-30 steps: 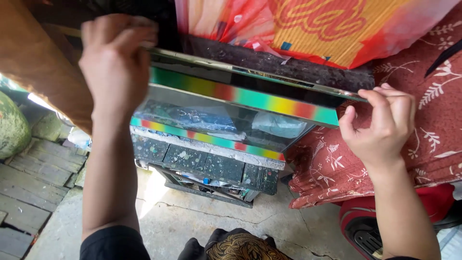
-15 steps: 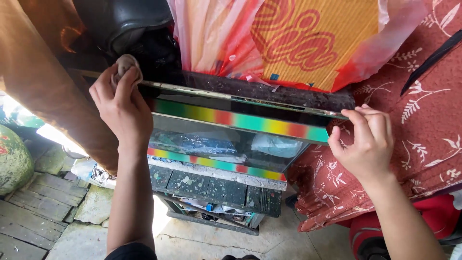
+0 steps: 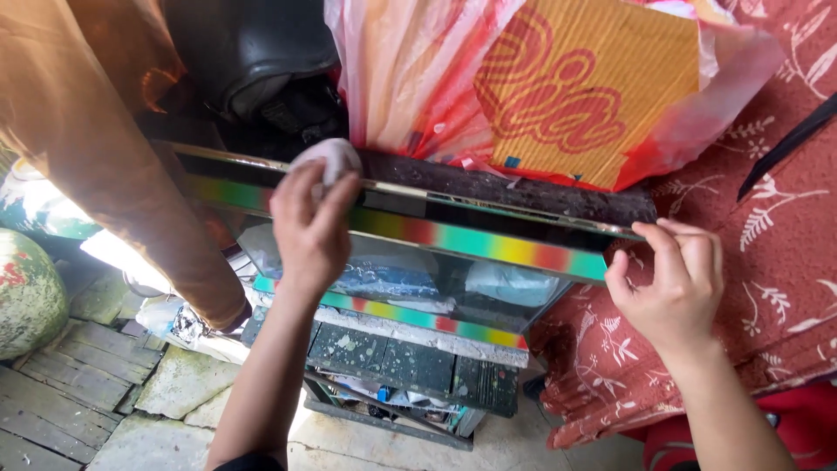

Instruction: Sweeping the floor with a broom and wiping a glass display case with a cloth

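Standing over a cracked concrete floor [image 3: 567,440], the paint-spattered surface [image 3: 410,353] carries a rainbow-edged glass panel [image 3: 453,235]; left hand [image 3: 309,231] presses a cloth wad [image 3: 330,161] on it, right hand [image 3: 676,283] pinches its right end, red floral cloth [image 3: 776,253] behind.

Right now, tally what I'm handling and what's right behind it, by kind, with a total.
Glass panel with rainbow edge strips: 1
Cloth wad in left hand: 1
Plastic bag: 1
Cardboard sheet: 1
Total: 4
Right hand holds the panel's end.
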